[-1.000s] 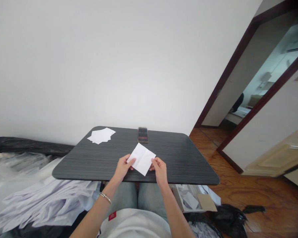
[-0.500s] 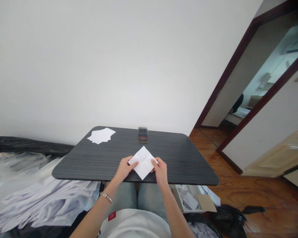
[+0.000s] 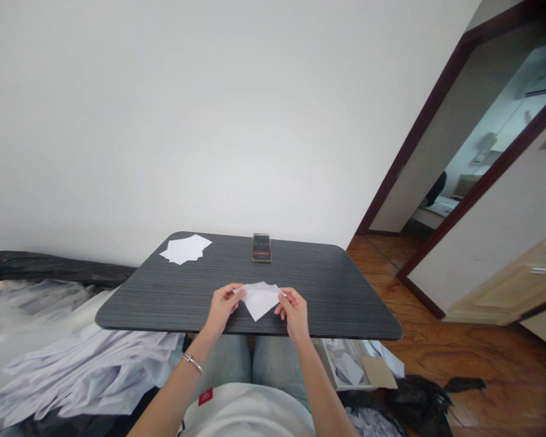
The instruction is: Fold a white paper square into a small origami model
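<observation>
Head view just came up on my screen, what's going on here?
A seated person pinches a folded white paper sheet between their left hand and right hand, over a dark wood-grain table. Toward the table's far edge lie a small stack of white paper and a phone. A heap of white sheets sits beside the table on the person's left.
</observation>
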Demonstrator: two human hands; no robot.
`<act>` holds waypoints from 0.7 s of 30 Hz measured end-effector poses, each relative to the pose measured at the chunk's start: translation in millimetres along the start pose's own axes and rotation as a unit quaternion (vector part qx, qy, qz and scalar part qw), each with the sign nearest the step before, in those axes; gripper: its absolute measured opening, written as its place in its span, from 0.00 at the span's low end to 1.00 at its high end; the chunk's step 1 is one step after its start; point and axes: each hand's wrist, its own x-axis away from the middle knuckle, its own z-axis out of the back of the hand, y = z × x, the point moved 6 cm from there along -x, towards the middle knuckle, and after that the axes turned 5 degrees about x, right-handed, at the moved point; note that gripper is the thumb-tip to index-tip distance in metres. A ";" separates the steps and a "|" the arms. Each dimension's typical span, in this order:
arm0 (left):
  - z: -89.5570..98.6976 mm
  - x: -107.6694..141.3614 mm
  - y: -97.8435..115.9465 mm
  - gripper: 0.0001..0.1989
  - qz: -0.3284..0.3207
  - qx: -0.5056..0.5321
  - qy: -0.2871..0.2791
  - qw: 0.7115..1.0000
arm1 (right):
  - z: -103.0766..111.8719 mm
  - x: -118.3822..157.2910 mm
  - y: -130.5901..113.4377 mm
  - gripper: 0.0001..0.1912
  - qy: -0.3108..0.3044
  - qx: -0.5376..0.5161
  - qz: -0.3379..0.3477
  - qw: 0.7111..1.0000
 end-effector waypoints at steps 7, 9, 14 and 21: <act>2.3 2.1 5.8 0.10 -0.036 0.022 0.005 0.999 | 0.2 0.8 -4.9 0.07 -0.018 -0.024 0.029 0.999; 2.0 2.6 5.9 0.10 -0.038 0.030 0.001 0.999 | 0.7 1.8 -7.3 0.08 -0.022 -0.039 0.032 0.998; -0.2 3.7 7.8 0.10 -0.040 0.092 -0.012 0.995 | 3.0 5.0 -13.0 0.11 -0.011 -0.062 0.045 0.997; -3.8 6.5 13.9 0.13 -0.052 0.094 -0.023 0.994 | 2.4 4.8 -13.5 0.10 -0.004 -0.057 0.050 0.997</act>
